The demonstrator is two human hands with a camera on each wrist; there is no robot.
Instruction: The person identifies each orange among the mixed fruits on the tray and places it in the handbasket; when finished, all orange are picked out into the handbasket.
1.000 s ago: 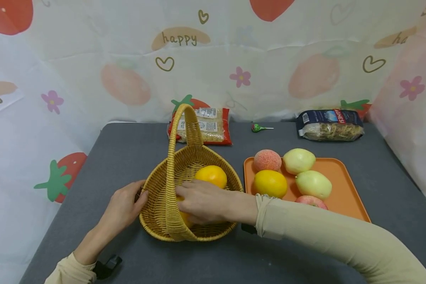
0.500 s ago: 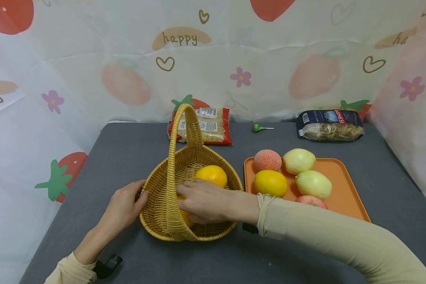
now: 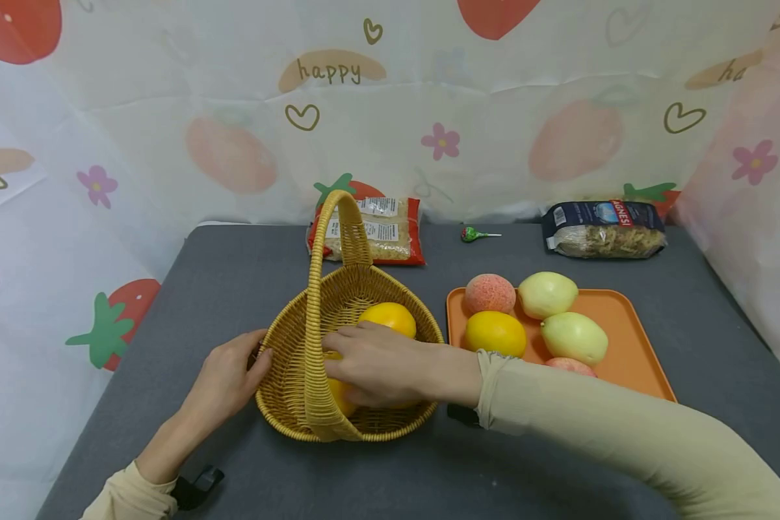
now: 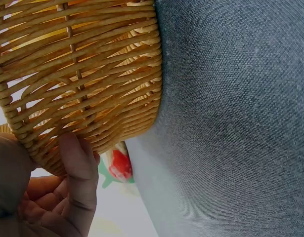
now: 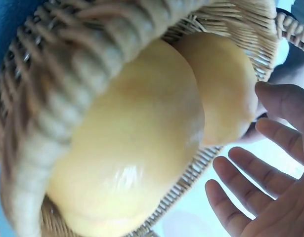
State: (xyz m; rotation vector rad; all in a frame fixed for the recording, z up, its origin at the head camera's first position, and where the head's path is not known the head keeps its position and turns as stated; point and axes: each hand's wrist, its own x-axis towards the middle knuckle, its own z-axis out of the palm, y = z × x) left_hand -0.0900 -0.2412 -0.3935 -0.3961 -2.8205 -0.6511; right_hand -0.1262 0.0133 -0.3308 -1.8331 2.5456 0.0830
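Note:
A woven basket [image 3: 286,375] with a tall arched handle stands on the dark tabletop. My left hand [image 3: 224,375] grips its left rim, and the left wrist view shows the thumb and fingers on either side of the weave. Inside the basket lie smooth yellow fruits; one yellow fruit [image 3: 388,318] shows toward the back, another [image 3: 340,396] partly under my right hand [image 3: 377,365]. In the right wrist view a large yellow fruit [image 5: 137,133] fills the near side, and the right hand's fingers [image 5: 245,187] are extended and spread, with a gap to that fruit.
Right of the basket, an orange tray [image 3: 624,347] holds a pink fruit [image 3: 490,294], a yellow fruit [image 3: 495,334], two pale green fruits [image 3: 574,337] and a red apple [image 3: 570,366] partly behind the sleeve. Behind lie a red-edged bag [image 3: 390,231], a lollipop [image 3: 474,234] and a dark pasta bag [image 3: 604,230].
My right hand has drawn slightly up and to the right over the basket, and its sleeve now covers more of the apple. The left hand and basket stay in place.

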